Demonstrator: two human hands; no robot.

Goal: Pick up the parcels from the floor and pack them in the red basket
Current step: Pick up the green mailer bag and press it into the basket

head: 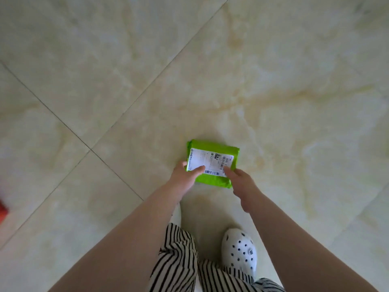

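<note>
Both hands on green parcel (212, 163) (white shipping label up): left hand (185, 175) pinching near-left corner, right hand (242, 180) fingers touching right edge, grip unclear.

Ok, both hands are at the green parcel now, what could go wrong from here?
1. The left hand and right hand touch only the near edge of the parcel; the soft wrap may slip from so shallow a grip.
2. Only a red sliver shows at the far left edge, perhaps the basket; carrying there means turning, and the shoe stands close by on glossy tile.
</note>
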